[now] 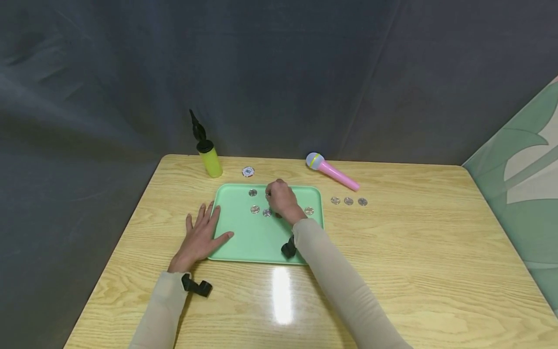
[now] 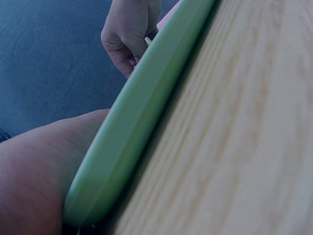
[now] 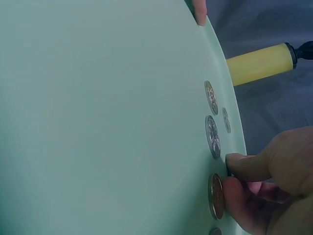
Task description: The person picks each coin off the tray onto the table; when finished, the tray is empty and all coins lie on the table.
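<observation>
A green tray [image 1: 253, 242] lies on the wooden table with several silver coins in its far half, among them one coin [image 1: 255, 209] left of centre and another [image 1: 309, 211] near the right side. My left hand [image 1: 200, 240] rests with spread fingers along the tray's left edge, thumb over the rim. Over the far part of the tray, my right hand [image 1: 282, 199] pinches a coin [image 1: 268, 196] between thumb and curled fingers; most of that coin is hidden. Close by its fingers stand out a copper-tinted coin [image 3: 216, 197] and a silver coin [image 3: 212, 137].
Right of the tray, three coins [image 1: 348, 200] lie in a row. Behind it are a pink toy microphone [image 1: 333, 172], a white patterned poker chip [image 1: 248, 171] and an upright yellow-green hand pump [image 1: 211, 161] with a black top. A dark curtain [image 1: 279, 77] hangs behind the table.
</observation>
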A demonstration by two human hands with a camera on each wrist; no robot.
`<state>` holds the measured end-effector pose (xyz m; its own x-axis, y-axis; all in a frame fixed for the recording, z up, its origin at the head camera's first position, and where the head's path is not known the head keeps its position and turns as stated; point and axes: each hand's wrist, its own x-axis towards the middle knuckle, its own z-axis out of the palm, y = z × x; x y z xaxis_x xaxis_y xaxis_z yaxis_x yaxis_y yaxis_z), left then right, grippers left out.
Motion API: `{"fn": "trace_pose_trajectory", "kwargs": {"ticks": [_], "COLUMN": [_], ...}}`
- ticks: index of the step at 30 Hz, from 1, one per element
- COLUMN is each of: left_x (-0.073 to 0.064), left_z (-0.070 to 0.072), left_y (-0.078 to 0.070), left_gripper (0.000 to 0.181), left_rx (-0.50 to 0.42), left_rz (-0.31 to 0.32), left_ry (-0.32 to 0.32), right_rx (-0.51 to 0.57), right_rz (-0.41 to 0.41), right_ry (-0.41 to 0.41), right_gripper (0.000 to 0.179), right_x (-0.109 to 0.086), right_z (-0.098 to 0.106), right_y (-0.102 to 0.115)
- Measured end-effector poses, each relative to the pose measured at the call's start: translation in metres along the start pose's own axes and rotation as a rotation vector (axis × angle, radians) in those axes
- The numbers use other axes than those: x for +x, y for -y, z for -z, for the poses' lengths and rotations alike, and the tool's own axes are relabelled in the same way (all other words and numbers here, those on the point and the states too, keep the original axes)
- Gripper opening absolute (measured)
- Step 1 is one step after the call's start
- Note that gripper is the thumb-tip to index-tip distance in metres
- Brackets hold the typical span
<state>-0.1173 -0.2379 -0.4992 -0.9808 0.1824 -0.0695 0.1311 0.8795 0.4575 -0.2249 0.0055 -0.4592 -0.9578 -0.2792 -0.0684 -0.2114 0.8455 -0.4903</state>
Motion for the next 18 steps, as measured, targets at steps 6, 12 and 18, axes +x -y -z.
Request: {"fn": "trace_pose_trajectory", "kwargs": {"ticks": [6, 12, 18], "left_x": [-0.0001, 0.0004, 0.0005], "left_z": [0.0003, -0.0004, -0.0014], "left_y": [-0.0003, -0.0003, 0.0004], "left_gripper": [0.094, 0.095, 0.095], "left_rx": [-0.004, -0.008, -0.010], "left_rz": [0.000, 0.000, -0.001], "left_ry": [-0.004, -0.006, -0.010], "right_rx": [-0.065, -0.058, 0.004], "right_rz": [0.015, 0.002, -0.008], "right_ry": [-0.008, 0.030, 0.018], "right_gripper": [0.012, 0.019, 0.018], "right_x": [0.0006, 0.0029, 0.0035], "right_z": [0.0019, 0.0034, 0.0031], "right_y": [0.0016, 0.0014, -0.0020]}}
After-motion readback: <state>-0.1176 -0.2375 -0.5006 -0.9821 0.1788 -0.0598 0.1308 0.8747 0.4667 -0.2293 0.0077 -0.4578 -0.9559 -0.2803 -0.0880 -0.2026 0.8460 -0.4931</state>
